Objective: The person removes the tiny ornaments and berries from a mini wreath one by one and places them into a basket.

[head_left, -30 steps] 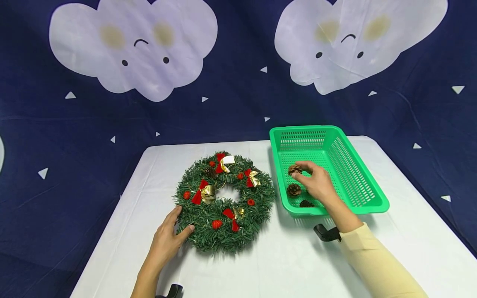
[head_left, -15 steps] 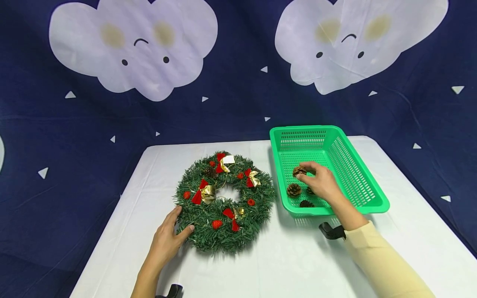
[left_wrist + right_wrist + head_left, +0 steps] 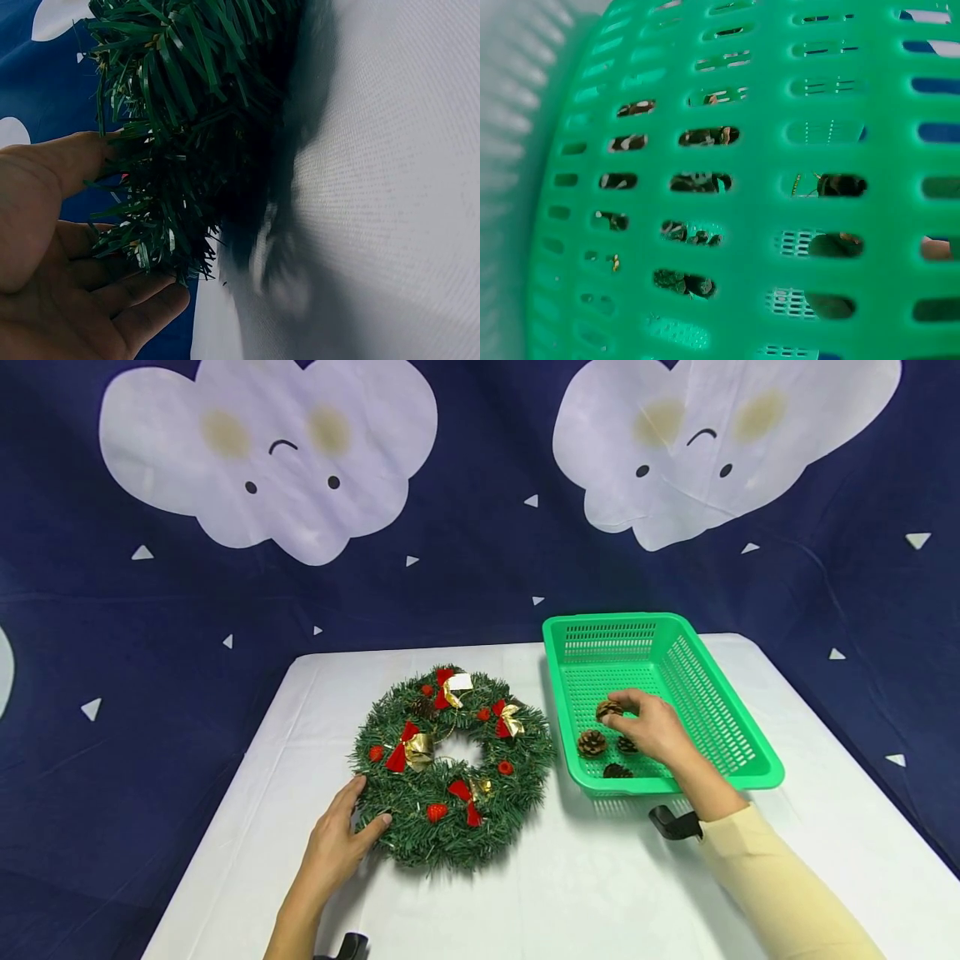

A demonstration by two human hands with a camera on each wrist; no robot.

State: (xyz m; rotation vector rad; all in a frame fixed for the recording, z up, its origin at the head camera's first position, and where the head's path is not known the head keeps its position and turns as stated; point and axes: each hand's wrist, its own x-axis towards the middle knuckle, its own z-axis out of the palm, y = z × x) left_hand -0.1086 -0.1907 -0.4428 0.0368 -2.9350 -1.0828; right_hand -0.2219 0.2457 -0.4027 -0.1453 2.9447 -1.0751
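In the head view, my right hand is over the green basket and pinches a brown pine cone between thumb and fingers. Loose pine cones lie below it, among them a lighter one and a dark one. The right wrist view shows mainly the basket's slotted wall, with cones glimpsed through the slots. My left hand rests against the left edge of the green wreath. In the left wrist view, its relaxed fingers touch the wreath's foliage; some fingertips are hidden.
The wreath carries red-and-gold bows, red berries and a white tag. Both wreath and basket stand on a white-covered table. A dark blue cloth with clouds hangs behind the table.
My right hand has moved slightly right and nearer with its pine cone, uncovering another dark cone in the basket. The left hand and the wreath have not moved.
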